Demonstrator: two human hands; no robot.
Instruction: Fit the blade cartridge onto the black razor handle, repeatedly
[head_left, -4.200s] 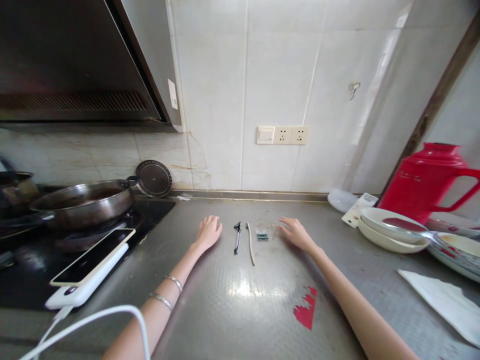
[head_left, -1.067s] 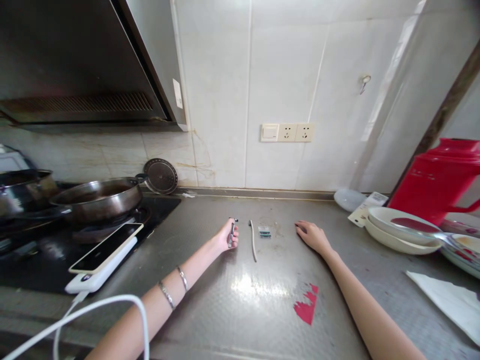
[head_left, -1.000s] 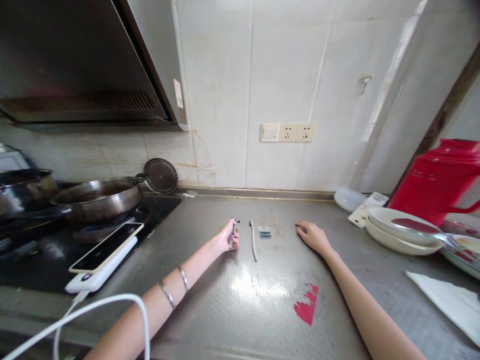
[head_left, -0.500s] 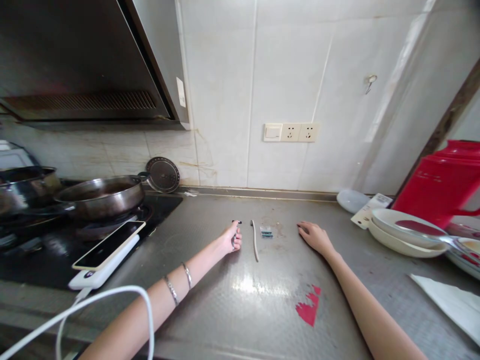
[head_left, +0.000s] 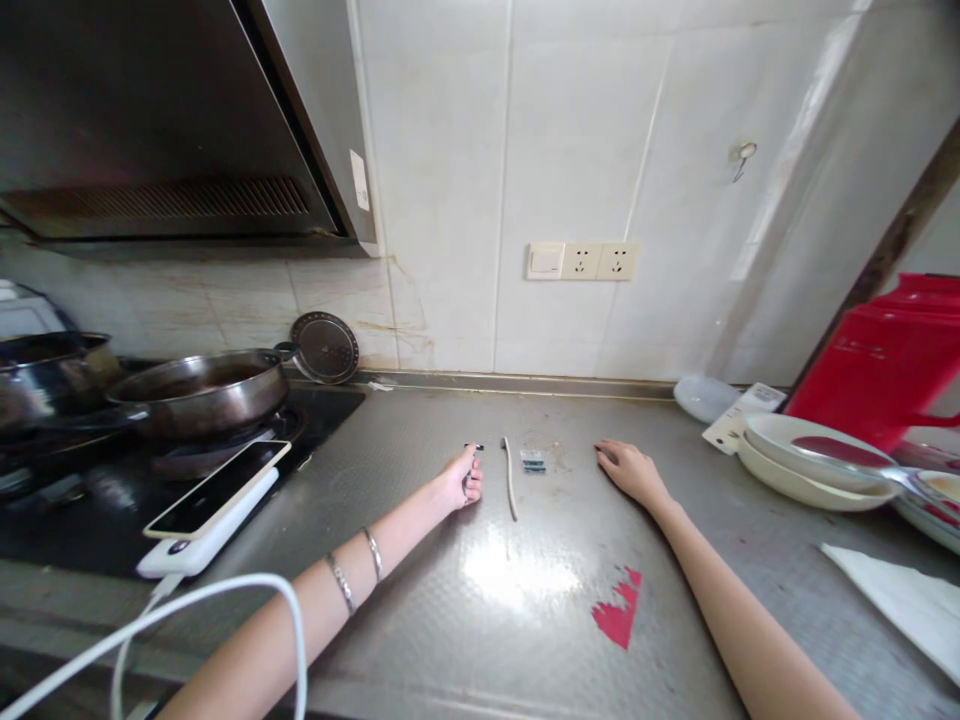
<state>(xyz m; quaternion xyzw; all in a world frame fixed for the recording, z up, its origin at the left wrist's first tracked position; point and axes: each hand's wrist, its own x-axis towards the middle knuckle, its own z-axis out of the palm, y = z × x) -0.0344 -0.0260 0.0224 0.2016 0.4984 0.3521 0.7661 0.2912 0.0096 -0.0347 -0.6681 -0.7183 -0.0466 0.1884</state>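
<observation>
My left hand (head_left: pixel 463 479) is closed around a small dark object (head_left: pixel 473 447), whose black end shows above the thumb; the rest is hidden in the fingers. Just right of it a thin whitish strip (head_left: pixel 510 480) lies lengthwise on the metal counter (head_left: pixel 420 640). Beside the strip is a small clear packet with dark pieces (head_left: pixel 533 462). My right hand (head_left: pixel 628 470) rests palm down on the counter to the right of the packet, fingers loosely bent and holding nothing visible. A torn red scrap (head_left: pixel 618 608) lies nearer the front.
On the left, a steel pan (head_left: pixel 206 392) sits on the black stove, with a phone (head_left: pixel 217 488) on a white power bank and a looping white cable (head_left: pixel 225 580). At right are stacked bowls (head_left: pixel 814 480), a red jug (head_left: pixel 877 370) and a white sheet (head_left: pixel 900 605).
</observation>
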